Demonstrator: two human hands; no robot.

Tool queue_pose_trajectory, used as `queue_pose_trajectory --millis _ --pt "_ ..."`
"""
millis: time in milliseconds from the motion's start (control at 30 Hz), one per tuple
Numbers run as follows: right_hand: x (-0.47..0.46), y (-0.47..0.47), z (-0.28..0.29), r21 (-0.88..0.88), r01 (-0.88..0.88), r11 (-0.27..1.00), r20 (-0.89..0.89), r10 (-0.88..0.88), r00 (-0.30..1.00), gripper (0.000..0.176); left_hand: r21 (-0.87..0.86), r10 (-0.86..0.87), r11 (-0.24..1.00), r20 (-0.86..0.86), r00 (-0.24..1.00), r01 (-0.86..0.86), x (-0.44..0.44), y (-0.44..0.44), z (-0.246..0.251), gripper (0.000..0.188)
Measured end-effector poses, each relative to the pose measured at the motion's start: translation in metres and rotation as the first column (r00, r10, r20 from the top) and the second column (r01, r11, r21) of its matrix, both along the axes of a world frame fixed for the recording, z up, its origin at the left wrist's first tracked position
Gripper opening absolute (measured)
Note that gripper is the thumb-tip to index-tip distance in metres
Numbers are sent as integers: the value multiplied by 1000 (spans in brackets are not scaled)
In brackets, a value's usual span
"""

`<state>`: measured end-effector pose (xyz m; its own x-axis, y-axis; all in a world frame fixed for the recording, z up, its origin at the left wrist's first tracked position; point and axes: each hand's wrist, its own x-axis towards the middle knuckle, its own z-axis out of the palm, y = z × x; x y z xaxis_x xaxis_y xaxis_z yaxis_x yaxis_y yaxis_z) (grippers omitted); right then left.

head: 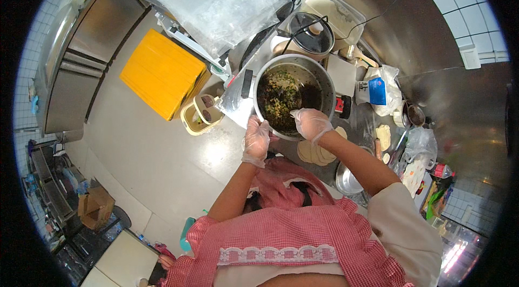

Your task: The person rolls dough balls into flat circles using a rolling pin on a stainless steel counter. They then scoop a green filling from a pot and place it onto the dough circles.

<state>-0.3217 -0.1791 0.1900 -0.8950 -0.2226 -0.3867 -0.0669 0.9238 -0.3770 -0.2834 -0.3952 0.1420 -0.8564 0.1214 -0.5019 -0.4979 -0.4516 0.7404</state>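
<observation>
A large round metal pot (pixel 259 96) stands before me, with a chopped green and yellowish mixture (pixel 282 94) and dark matter inside. My left hand (pixel 256 139), in a clear plastic glove, grips the pot's near left rim. Over the near right part of the pot is my right hand (pixel 313 124), also gloved, with its fingers closed; a small light tip shows at them, and I cannot tell what it is. Flat rounds of dough (pixel 314 153) lie partly under my right forearm. Pieces of dough (pixel 382 137) lie beside a wooden rolling pin (pixel 378 149) to the right.
Behind the pot stand a glass-lidded cooker (pixel 311 35) with a cable and a clear plastic tub (pixel 352 15). A white bag with a blue label (pixel 377 91) is at the right. On the floor at left are a yellow box (pixel 162 72) and a cream bin (pixel 202 118).
</observation>
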Motion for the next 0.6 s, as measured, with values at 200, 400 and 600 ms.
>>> queue_pose_trajectory --millis 200,400,600 --pt "-40 32 -11 442 -61 895 37 50 998 18 -41 -29 999 63 998 32 0 2 -12 6" --pt "-13 15 -35 299 -133 945 312 35 949 22 -67 -37 997 61 997 41 1 3 -1 5" --pt "-34 19 -19 35 -105 994 232 94 968 30 -113 -44 992 86 995 54 -6 0 9 7"
